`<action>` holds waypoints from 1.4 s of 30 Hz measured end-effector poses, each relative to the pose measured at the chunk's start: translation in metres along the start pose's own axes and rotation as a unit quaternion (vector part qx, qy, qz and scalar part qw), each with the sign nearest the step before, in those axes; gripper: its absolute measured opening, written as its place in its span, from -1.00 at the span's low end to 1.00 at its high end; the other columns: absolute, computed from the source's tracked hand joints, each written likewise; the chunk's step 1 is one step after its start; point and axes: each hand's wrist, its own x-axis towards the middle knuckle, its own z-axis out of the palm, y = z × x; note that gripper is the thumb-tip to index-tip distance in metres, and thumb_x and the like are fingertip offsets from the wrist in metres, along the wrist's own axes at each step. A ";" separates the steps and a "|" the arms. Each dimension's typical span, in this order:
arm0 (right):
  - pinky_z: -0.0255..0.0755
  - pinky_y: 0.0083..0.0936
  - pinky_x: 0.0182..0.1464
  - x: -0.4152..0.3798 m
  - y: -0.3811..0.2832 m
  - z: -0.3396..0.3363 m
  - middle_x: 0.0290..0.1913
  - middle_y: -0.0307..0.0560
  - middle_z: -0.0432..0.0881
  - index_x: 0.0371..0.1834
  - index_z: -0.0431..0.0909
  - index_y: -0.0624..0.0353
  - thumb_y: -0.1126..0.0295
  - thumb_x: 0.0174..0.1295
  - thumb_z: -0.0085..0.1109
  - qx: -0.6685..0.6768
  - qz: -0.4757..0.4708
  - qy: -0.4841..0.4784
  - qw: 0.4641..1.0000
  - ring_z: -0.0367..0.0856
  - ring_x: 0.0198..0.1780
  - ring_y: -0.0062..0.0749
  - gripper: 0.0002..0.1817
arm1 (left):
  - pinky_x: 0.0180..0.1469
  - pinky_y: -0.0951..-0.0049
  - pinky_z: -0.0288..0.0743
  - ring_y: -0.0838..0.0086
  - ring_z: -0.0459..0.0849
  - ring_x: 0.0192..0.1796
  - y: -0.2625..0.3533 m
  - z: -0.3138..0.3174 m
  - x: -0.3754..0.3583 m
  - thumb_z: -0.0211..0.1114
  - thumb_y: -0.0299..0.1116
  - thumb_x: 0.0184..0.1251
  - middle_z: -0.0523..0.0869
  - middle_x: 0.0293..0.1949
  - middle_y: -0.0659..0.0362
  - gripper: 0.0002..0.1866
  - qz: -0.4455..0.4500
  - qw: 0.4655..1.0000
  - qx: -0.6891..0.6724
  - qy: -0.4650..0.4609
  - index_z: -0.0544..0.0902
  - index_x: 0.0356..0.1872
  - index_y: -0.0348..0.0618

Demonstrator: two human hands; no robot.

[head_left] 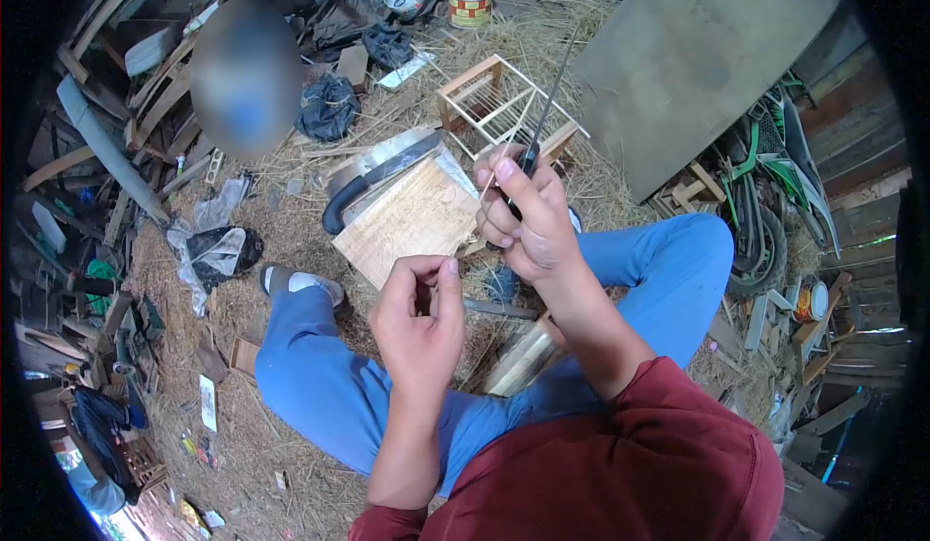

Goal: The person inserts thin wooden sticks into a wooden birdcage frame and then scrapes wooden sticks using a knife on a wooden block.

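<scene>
My right hand is closed around the dark handle of a long thin tool, whose blade points up and away. A thin light wooden stick is pinched between the same fingers. Lower and to the left, my left hand has thumb and forefinger pressed together; what they hold, if anything, is too small to name. Beyond my hands lies a pale wooden board, with a black-handled saw along its far edge. A small slatted wooden frame stands past the board.
Straw and shavings cover the ground. A large flat panel leans at the right, near a green motorcycle. Black plastic bags and a bucket are at the back. A wooden block lies between my legs.
</scene>
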 end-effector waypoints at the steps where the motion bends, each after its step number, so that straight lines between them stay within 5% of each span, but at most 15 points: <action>1: 0.09 -0.72 -0.66 -0.001 -0.001 0.000 -0.18 -0.17 0.58 -0.01 0.48 0.09 0.37 0.52 0.19 -0.001 -0.001 0.002 1.000 0.15 -0.67 -0.82 -0.88 | -0.36 0.64 0.41 0.74 0.53 -0.41 0.001 0.001 0.000 0.39 -0.53 0.42 0.69 -0.44 0.26 -0.92 0.006 1.000 0.007 0.001 0.67 -0.23 -0.32; 42: 0.08 -0.72 -0.66 0.003 0.014 -0.011 -0.12 -0.10 0.57 0.01 0.51 0.10 0.36 0.58 0.09 -0.047 0.009 0.049 0.998 0.15 -0.68 -0.81 -0.90 | -0.38 0.58 0.41 0.68 0.54 -0.44 -0.024 -0.015 -0.002 0.36 -0.51 0.41 0.67 -0.47 0.23 -0.94 -0.004 0.999 0.043 0.007 0.67 -0.19 -0.26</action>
